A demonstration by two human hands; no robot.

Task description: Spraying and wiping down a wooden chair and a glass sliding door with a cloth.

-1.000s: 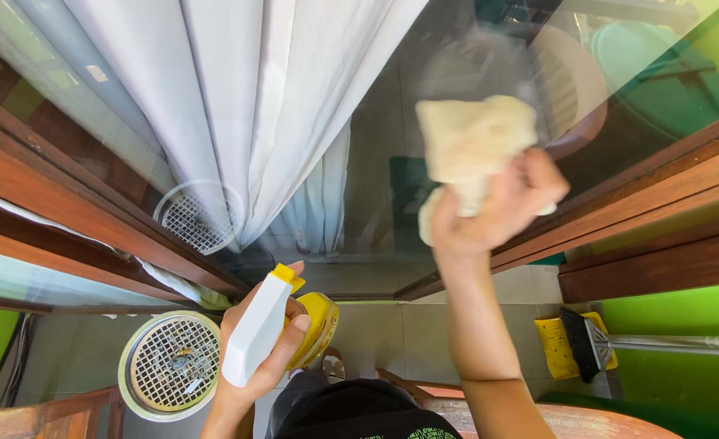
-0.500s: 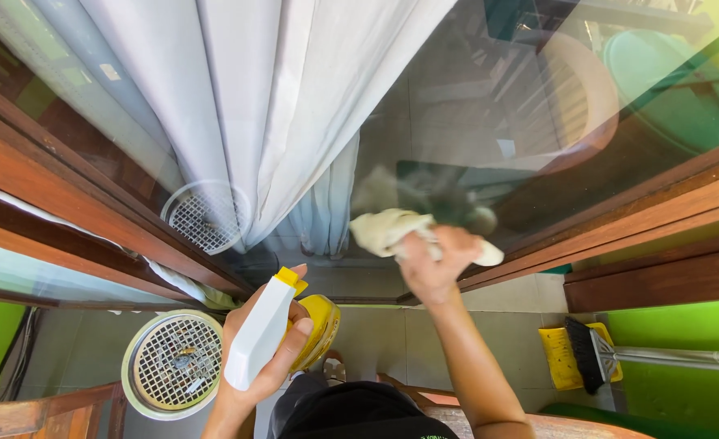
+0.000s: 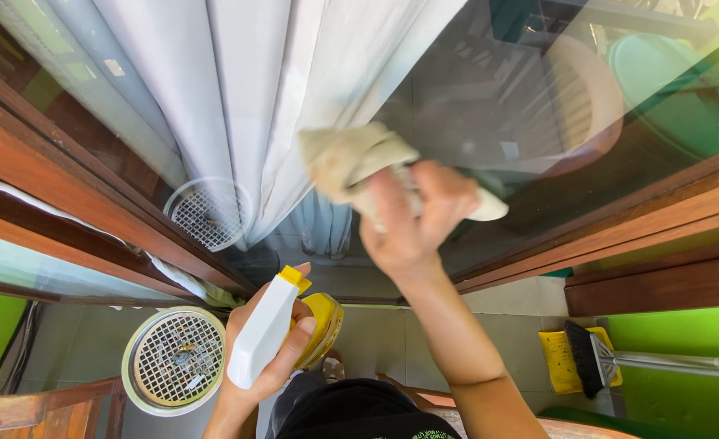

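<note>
1. The right hand (image 3: 412, 215) was closed on a pale cloth (image 3: 351, 158) and pressed it flat against the glass pane (image 3: 489, 97), near the middle of the view.
2. The left hand (image 3: 266, 358) was wrapped around a white spray bottle (image 3: 262, 333) with a yellow nozzle, held off the glass at 7 o'clock from the cloth, nozzle pointing up toward the pane.
3. Progress, as a judgement: wiping was under way. The pane looked mostly clear, with reflections showing; no streaks or wet patches could be made out, so the cleaned share could not be told.
4. The cloth sat in the lower centre of the pane. The glass toward 1 and 2 o'clock remained within reach.
5. Edges: a wooden frame (image 3: 619, 236) bounded the pane at 4 o'clock, and a second wooden frame (image 3: 59, 195) ran along 9 o'clock.
6. A white curtain (image 3: 238, 89) hung behind the glass from 11 to 12 o'clock.
7. Open room: the widest free sweep lay toward 2 o'clock.
8. On the floor, a round grille (image 3: 173, 362) lay at 8 o'clock and a yellow dustpan with brush (image 3: 575, 358) at 4 o'clock, both well apart from the hands.
</note>
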